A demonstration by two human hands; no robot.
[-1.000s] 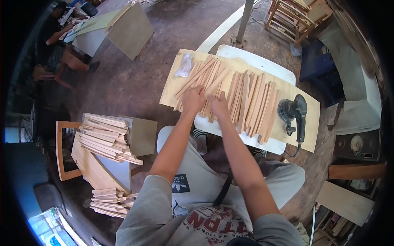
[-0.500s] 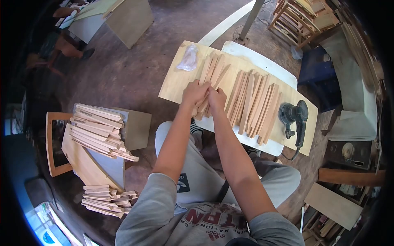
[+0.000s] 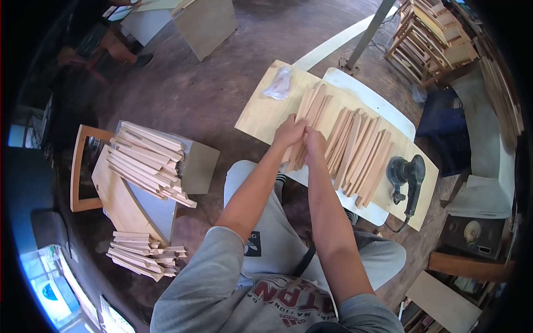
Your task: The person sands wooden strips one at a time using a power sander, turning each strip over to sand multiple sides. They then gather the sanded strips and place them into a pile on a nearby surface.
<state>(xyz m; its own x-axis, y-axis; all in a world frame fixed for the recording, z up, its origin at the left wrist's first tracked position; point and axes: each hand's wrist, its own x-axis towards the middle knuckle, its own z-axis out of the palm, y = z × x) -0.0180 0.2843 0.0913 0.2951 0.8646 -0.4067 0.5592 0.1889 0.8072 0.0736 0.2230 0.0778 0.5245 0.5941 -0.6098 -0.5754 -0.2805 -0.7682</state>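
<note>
My left hand [image 3: 290, 133] is closed around the near left side of a small bundle of wooden strips [image 3: 314, 105]. Against the bundle's right side, my right hand [image 3: 315, 143] is closed too, its fingers almost touching the left ones. The strips lie roughly parallel on a thin plywood board [image 3: 256, 105], with their far ends slightly uneven. To the right on the same board lies a wider row of similar wooden strips [image 3: 358, 150]. My fingers hide the middle of the bundle.
A corded sander [image 3: 408, 175] rests at the board's right end, and a crumpled plastic bag [image 3: 278, 83] at its far left. More strips are stacked on a low stand at left [image 3: 147, 158] and lower down [image 3: 141, 252]. Another person's leg [image 3: 119, 50] shows at the upper left.
The strips between my hands have drawn closer together; one that slanted out to the right now lies nearer the others. The whole view has shifted and turned slightly.
</note>
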